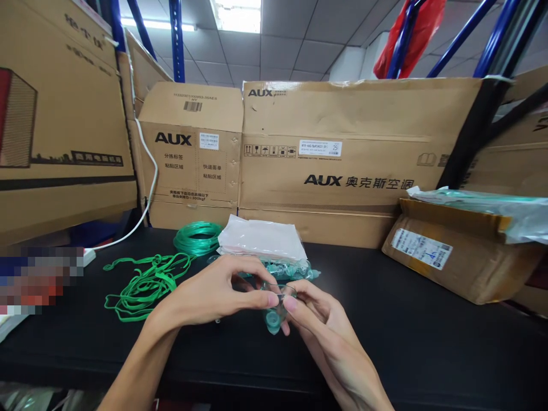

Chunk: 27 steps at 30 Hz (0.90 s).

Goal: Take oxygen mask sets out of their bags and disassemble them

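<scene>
Both hands are closed on a small clear oxygen mask (274, 321), its green round port hanging down over the black table. My left hand (229, 288) pinches the upper left of its rim between thumb and fingers. From the other side my right hand (319, 311) grips the right edge, the two thumbs almost meeting. Fingers hide much of the mask. Just behind the hands lie green plastic pieces in a clear bag (295, 269). Left of my left hand is a loose heap of green elastic straps (148, 288).
A coil of green tubing (197, 237) sits beside a stack of white sheets in clear plastic (261, 237). Large cardboard boxes (355, 160) wall off the back. An open carton (462, 251) stands at right. A white cable (149, 171) runs down to a power strip on the left.
</scene>
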Each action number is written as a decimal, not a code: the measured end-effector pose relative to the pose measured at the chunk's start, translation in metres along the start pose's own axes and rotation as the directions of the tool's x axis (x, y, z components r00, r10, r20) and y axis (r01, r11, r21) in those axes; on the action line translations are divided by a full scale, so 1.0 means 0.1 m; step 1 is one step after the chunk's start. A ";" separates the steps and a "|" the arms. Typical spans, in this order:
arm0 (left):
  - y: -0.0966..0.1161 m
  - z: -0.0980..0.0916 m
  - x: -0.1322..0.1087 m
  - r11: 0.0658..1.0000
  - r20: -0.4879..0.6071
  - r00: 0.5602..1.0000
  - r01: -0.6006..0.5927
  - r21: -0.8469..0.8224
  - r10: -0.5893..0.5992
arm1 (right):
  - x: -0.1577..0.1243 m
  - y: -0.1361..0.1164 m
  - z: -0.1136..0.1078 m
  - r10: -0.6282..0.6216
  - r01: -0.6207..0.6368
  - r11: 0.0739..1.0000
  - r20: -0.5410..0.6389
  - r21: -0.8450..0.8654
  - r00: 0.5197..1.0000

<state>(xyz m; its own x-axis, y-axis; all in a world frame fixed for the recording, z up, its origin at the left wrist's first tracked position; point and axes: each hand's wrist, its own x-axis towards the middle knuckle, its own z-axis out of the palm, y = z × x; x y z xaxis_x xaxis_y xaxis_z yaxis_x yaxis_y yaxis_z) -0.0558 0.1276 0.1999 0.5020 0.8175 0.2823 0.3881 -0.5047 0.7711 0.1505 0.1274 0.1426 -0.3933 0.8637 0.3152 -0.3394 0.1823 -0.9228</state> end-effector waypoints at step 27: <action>-0.07 0.01 0.04 0.993 -0.099 0.991 -0.080 0.091 0.089 | 0.01 0.04 0.13 -0.218 0.117 0.953 -0.365 -0.279 0.905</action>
<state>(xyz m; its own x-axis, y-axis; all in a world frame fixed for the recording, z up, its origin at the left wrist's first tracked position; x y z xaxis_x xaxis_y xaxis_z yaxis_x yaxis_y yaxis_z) -0.0554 0.1345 0.1951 0.4554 0.7928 0.4050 0.4153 -0.5915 0.6911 0.1376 0.1224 0.1424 0.0295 0.9135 0.4058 -0.1308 0.4061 -0.9044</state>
